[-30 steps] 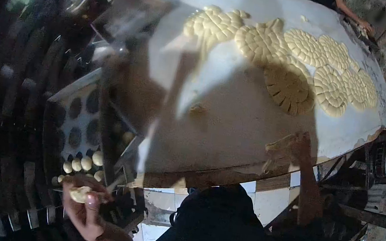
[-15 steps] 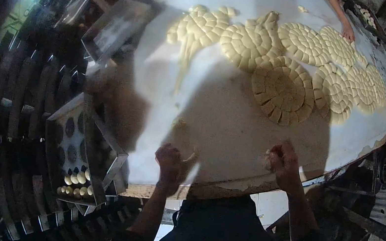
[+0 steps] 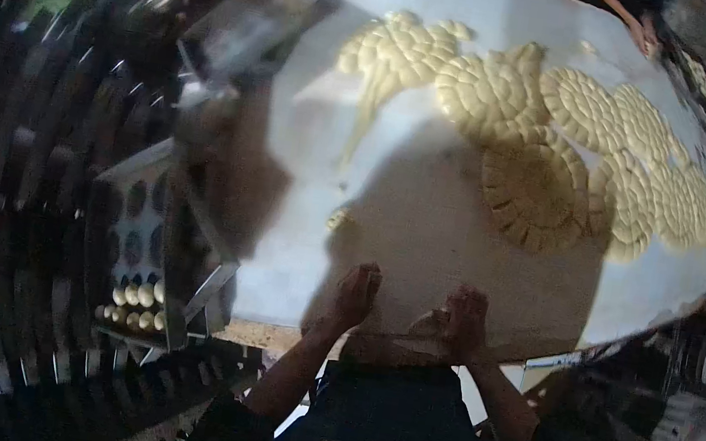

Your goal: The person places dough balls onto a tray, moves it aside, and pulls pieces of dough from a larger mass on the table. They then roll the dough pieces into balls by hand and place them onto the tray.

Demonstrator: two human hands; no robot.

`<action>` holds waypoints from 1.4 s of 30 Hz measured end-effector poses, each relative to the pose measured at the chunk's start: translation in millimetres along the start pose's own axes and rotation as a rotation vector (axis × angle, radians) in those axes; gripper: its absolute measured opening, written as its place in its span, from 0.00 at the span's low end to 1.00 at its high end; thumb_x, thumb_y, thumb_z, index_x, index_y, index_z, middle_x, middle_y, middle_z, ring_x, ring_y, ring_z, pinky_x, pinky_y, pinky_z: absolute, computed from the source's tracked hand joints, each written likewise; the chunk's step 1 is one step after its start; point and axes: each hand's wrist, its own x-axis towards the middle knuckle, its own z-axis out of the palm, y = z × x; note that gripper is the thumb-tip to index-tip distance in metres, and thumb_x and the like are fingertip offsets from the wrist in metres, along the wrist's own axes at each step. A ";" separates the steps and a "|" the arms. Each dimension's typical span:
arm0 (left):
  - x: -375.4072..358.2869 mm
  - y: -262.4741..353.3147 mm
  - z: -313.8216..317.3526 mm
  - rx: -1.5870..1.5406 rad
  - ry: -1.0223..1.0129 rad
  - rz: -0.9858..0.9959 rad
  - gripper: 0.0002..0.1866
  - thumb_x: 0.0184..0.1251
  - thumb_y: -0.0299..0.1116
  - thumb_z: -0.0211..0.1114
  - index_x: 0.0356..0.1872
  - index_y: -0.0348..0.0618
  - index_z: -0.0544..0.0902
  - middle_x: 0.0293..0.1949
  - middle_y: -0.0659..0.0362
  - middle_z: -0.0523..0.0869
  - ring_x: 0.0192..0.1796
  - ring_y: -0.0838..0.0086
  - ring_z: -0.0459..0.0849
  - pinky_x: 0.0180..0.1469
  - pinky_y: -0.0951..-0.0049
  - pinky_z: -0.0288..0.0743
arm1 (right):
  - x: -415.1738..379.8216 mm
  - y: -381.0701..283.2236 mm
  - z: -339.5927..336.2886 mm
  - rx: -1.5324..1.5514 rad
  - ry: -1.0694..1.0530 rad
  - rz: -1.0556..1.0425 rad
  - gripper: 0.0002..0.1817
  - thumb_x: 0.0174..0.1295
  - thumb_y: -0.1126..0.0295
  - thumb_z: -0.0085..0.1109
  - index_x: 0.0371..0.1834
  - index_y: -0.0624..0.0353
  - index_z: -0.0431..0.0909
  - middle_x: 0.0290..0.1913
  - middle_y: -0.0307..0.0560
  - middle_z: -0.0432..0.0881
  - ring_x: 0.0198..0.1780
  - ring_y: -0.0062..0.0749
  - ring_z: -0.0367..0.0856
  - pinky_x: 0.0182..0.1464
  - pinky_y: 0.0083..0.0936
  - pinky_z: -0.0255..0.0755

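Observation:
My left hand (image 3: pixel 355 298) rests low over the near part of the white table, its fingers curled in. What it holds, if anything, is hidden in shadow. My right hand (image 3: pixel 463 321) is close beside it, also closed, with a small dim piece of dough (image 3: pixel 427 323) showing at its left side. Beyond the left hand lies a small scrap of dough (image 3: pixel 338 219). Further back, flat rounds of cut dough (image 3: pixel 535 193) spread over the table, scored into many small pieces. A long tail of dough (image 3: pixel 366 117) trails from the leftmost round.
The floured table (image 3: pixel 279 287) fills the middle. At its left stands a metal rack or box (image 3: pixel 220 287) with dough balls (image 3: pixel 143 294) on a tray. Another person's hand (image 3: pixel 645 38) is at the far right edge. Dark racks (image 3: pixel 30 245) stand further left.
My hands have come closer together, the left moving right and the right moving left. The other person's hand has drawn back from the dough. The view has shifted slightly.

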 end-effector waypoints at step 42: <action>30.6 -89.5 -93.6 0.299 0.274 -0.036 0.13 0.55 0.32 0.60 0.43 0.44 0.76 0.42 0.54 0.78 0.46 0.57 0.75 0.54 0.58 0.66 | 121.2 -36.5 38.1 -0.045 -0.222 -0.304 0.20 0.54 0.63 0.52 0.41 0.72 0.73 0.50 0.72 0.69 0.57 0.65 0.65 0.65 0.56 0.51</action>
